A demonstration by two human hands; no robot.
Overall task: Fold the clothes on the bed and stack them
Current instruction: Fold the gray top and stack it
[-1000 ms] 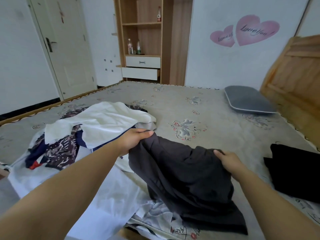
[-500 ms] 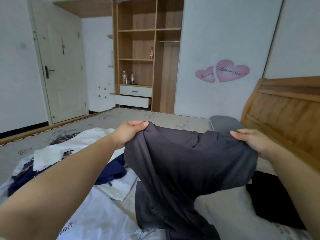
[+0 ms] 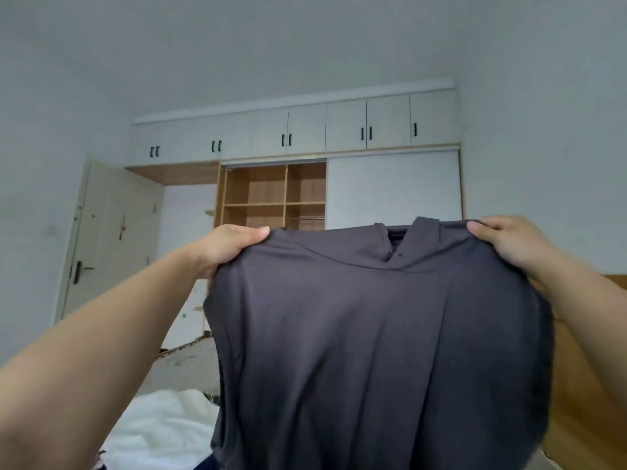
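Up in front of the wardrobe (image 3: 274, 195), seen from the head camera: a dark grey shirt (image 3: 373, 351) hangs spread between both hands, collar uppermost. Left hand (image 3: 227, 245) pinches one shoulder, fingers curled into the cloth; right hand (image 3: 509, 242) grips the other likewise. Low at left, a white garment (image 3: 163, 429) lies on the bed. Door (image 3: 112, 239) stands at far left.

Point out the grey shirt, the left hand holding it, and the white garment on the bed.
grey shirt (image 3: 373, 334): head view, middle of its hanging body.
left hand (image 3: 230, 247): head view, back of the hand.
white garment (image 3: 163, 425): head view, its crumpled middle.
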